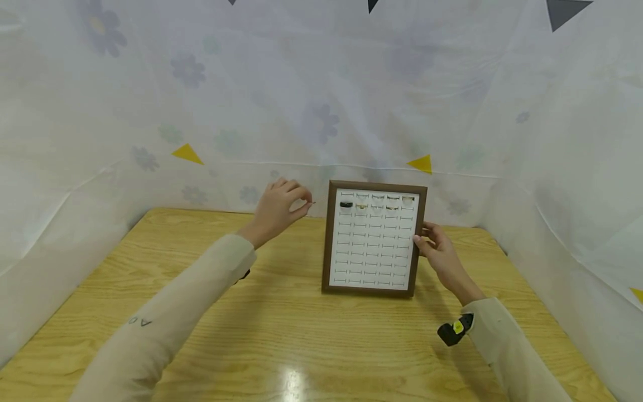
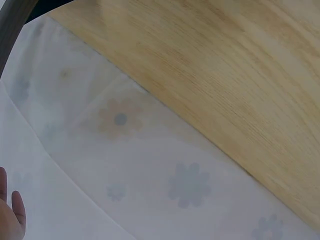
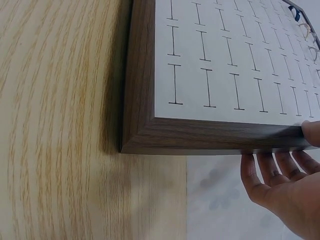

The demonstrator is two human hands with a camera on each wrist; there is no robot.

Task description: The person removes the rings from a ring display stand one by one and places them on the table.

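Here the frame [image 1: 373, 239] stands upright on the worktop [image 1: 281, 329], near its far edge and tilted slightly back, its white slotted face toward the person. The right hand [image 1: 438, 249] grips the frame's right edge: the thumb lies on the front of the wood rim, the fingers [image 3: 272, 167] curl behind it. In the right wrist view the frame's lower corner sits on the worktop. Rings [image 1: 377, 202] fill the top row of slots, with a dark one [image 1: 345, 205] at the far left; the lower rows show only slot marks. The left hand [image 1: 279, 207] is raised just left of the frame's top corner, not touching it, its fingers curled with thumb and forefinger pinching something small [image 1: 312, 203], too small to identify. A flowered white sheet [image 1: 321, 111] hangs behind and to both sides.
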